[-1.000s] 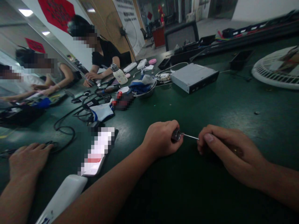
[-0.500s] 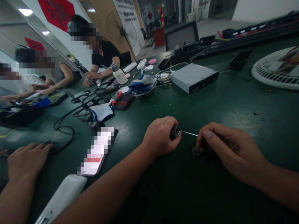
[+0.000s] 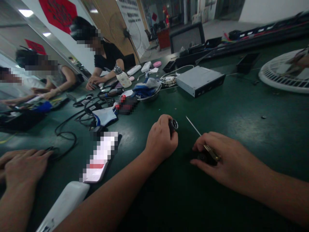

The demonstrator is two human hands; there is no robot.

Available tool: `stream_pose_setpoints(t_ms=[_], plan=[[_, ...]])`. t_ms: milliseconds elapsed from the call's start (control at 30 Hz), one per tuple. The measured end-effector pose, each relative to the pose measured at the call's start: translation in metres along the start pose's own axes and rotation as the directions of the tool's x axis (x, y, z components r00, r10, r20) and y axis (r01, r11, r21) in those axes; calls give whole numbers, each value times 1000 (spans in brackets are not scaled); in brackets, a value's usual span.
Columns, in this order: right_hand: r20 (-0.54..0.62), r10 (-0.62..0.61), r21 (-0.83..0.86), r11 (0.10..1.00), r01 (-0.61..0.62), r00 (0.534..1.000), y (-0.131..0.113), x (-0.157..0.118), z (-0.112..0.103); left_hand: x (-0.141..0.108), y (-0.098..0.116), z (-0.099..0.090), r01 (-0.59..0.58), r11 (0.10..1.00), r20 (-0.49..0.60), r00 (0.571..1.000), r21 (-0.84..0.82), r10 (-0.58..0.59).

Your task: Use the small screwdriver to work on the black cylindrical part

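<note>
My left hand curls shut around a dark tool handle; at 3 o'clock from it, my right fingers pinch a small brass-edged part, with a steel rod aimed toward 11 o'clock.

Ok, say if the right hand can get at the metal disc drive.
Probably yes: only green mat and a thin metal shaft lie between the right hand and the metal disc drive, though it grips a dark part.
</note>
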State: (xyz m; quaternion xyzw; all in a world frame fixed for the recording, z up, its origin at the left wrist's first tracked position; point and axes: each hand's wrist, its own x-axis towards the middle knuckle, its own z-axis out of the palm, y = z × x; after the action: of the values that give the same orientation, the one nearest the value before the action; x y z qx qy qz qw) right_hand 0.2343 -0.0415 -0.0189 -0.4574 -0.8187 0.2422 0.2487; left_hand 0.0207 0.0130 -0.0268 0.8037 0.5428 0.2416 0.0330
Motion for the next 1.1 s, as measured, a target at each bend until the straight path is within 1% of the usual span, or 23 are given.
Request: stream_pose_setpoints(t_ms=[67, 133, 233, 400, 500, 633, 767, 933, 1033, 1100], plan=[[24, -23, -5, 1000, 23, 999, 0, 0, 2, 0, 0, 0, -11, 1000, 0, 1000, -11, 11], [24, -13, 22, 1000, 12, 1000, 1, 0, 3, 0, 0, 0, -15, 1000, -4, 1000, -20, 15], [-9, 7, 74, 997, -7, 1000, 3, 1, 3, 0, 0, -1, -12, 1000, -2, 1000, -26, 11], [-105, 67, 167, 985, -48, 992, 4, 3, 2, 0, 1, -3, -18, 999, 42, 999, -36, 20], [-123, 95, 178, 981, -72, 988, 4, 4, 1, 0, 2, -4, -30, 998, 58, 998, -54, 33], [-146, 125, 229, 969, -89, 981, 3, 5, -1, 1, 4, -7, -84, 994, 77, 993, -69, 89], [-191, 189, 390, 915, -103, 963, 6, 6, 0, 0, 4, -9, -155, 984, 127, 978, -89, 166], [-186, 244, 614, 785, -81, 952, 11, 6, 5, 0, 4, -11, -242, 963, 196, 945, -115, 261], [-200, 253, 669, 741, -57, 947, 10, 6, 7, 1, 4, -11, -294, 944, 211, 923, -151, 321], [-197, 257, 663, 746, -65, 946, 9, 6, 7, 2, 3, -10, -333, 927, 216, 905, -175, 366]])
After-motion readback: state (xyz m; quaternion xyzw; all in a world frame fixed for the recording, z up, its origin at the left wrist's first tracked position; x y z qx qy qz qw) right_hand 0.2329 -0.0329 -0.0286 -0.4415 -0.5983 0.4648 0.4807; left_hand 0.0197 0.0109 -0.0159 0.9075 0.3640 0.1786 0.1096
